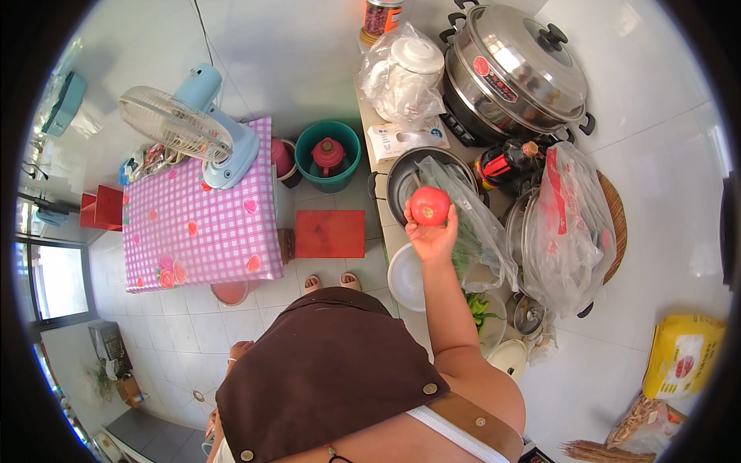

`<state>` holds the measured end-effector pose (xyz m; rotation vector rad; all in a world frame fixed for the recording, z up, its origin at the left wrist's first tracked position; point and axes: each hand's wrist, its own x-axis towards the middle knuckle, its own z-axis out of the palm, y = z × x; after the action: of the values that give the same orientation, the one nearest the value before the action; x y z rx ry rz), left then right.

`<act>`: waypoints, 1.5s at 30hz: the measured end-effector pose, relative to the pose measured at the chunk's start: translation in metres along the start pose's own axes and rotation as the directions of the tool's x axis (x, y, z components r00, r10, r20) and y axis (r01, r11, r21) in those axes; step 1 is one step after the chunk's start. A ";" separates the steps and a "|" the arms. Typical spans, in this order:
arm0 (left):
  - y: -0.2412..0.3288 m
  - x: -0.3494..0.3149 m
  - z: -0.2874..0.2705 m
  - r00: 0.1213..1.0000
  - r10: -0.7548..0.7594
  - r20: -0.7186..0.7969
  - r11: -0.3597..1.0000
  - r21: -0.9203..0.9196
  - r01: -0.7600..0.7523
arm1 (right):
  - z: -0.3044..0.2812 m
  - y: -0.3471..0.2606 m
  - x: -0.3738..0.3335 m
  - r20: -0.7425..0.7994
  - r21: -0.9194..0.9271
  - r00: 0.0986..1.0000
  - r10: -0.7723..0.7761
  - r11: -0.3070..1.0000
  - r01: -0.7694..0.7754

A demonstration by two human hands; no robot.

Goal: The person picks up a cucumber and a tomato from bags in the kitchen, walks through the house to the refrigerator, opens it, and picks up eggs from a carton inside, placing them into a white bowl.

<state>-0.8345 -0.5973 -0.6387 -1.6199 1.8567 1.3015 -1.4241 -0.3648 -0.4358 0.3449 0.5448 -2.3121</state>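
A red tomato (430,206) rests in my right hand (434,239), raised over the edge of the counter with the fingers curled round it from below. Under and behind it sit a dark frying pan (409,171) and a clear plastic bag (471,224) with something green inside. Just below the hand is a white bowl (407,278). My left hand (241,349) hangs low beside the brown apron; its fingers are mostly hidden, and I cannot make out anything in it.
A large steel steamer pot (525,65), a dark sauce bottle (505,163) and a bagged white pot (413,65) crowd the counter. Left stand a table with a pink checked cloth (204,231), a fan (224,147), a green bucket (340,181) and a red stool (330,234).
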 end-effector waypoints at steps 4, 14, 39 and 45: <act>0.009 -0.013 0.004 0.994 -0.104 -0.016 0.994 0.038 0.105 | -0.022 0.001 0.011 -0.031 -0.257 0.999 -0.025 0.966 0.016; -0.023 -0.006 0.015 0.995 -0.078 -0.059 0.993 0.088 0.083 | -0.029 0.003 0.054 0.423 -0.697 0.824 -0.378 -0.717 0.029; -0.019 0.009 0.031 0.998 -0.049 -0.027 0.982 0.180 0.053 | -0.020 0.047 0.043 0.744 -0.591 0.658 -0.114 -0.571 0.569; -0.016 0.015 0.031 0.999 -0.032 -0.008 0.982 0.183 0.033 | -0.004 0.107 -0.021 0.562 -0.807 0.827 0.025 -0.203 0.554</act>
<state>-0.8329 -0.5800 -0.6727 -1.5514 1.8840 1.0786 -1.3330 -0.4195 -0.4611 -1.1724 2.1532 -1.3931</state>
